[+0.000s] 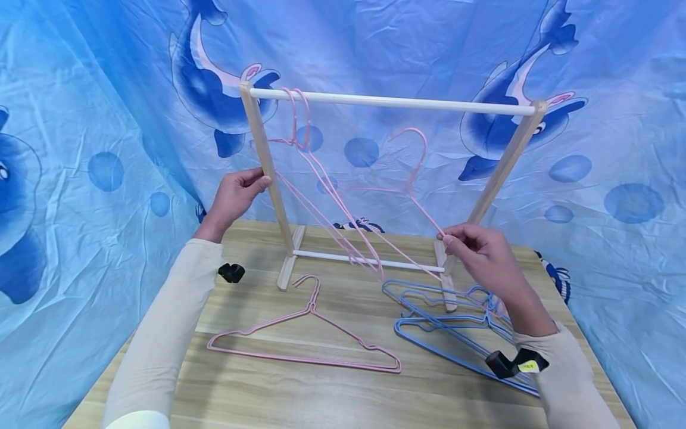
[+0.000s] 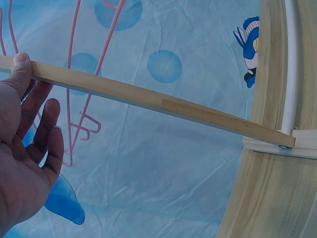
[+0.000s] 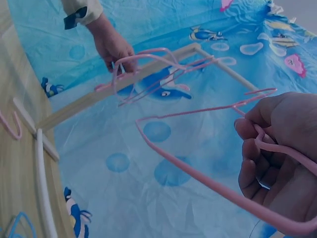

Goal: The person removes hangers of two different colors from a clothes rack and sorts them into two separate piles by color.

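Observation:
A small rack with a white top rail (image 1: 391, 102) and wooden side posts stands on the table. My left hand (image 1: 239, 193) grips its left post (image 2: 124, 92) between thumb and fingers. Two pink hangers (image 1: 328, 179) hang from the rail near that post. With my right hand (image 1: 479, 253) I pinch one shoulder of another pink hanger (image 3: 198, 176); its hook (image 1: 417, 143) is below the rail, apart from it. More pink hangers (image 1: 312, 308) lie stacked on the table in front of the rack.
Several blue hangers (image 1: 445, 325) lie in a pile at the right, below my right forearm. The rack's lower white bar (image 1: 370, 261) runs just above the wooden table (image 1: 300, 399). A blue dolphin-printed cloth (image 1: 343, 53) hangs behind and at the sides.

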Demonstrator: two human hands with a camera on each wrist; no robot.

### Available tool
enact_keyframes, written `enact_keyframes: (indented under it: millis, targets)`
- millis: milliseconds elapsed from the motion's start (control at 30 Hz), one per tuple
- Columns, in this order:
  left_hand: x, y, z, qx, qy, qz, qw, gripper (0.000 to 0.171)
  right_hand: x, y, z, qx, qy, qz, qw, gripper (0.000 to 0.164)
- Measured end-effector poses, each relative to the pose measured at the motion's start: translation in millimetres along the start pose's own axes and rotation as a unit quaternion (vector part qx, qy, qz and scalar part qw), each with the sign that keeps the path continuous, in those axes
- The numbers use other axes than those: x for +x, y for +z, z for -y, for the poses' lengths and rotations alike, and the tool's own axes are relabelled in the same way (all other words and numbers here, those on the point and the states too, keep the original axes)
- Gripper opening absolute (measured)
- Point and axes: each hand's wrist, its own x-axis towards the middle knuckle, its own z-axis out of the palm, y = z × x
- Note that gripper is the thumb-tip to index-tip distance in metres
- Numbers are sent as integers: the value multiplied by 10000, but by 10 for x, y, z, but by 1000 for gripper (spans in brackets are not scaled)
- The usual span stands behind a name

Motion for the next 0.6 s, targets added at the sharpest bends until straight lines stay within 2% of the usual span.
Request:
enact_keyframes:
  millis: [267, 467, 600]
  targets:
    - [131, 6, 290, -87, -10, -68, 9999, 43, -207, 78, -191, 62, 42, 122, 9999, 15]
    - [135, 0, 327, -97, 38, -97, 9999, 46, -342, 181, -326, 271, 34, 180, 9995, 15]
    - [124, -5, 323, -95, 70, -81, 9999, 48, -432, 252, -418, 582, 147, 363, 9975, 16]
